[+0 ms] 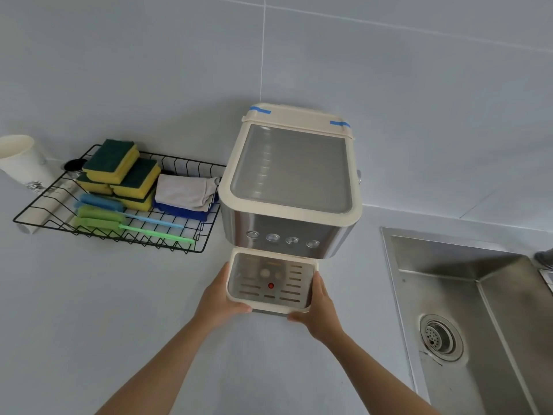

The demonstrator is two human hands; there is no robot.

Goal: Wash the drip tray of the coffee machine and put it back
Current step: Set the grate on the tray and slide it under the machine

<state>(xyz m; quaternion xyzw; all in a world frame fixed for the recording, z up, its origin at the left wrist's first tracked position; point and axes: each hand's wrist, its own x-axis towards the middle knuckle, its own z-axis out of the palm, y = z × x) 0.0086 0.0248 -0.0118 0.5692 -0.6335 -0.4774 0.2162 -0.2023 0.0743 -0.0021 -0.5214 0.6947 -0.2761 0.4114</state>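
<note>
Pale countertop (89,295) at frame centre: I grip the drip tray (271,283) with both hands at the foot of the coffee machine (290,181).

Left hand (220,298) clasps the tray's left edge, right hand (318,307) its right, fingers curled beneath. Wire rack (191,250) with sponges (119,166), brushes (98,217) and folded cloths (185,193) sits at left; steel sink (466,310) at right.
</note>
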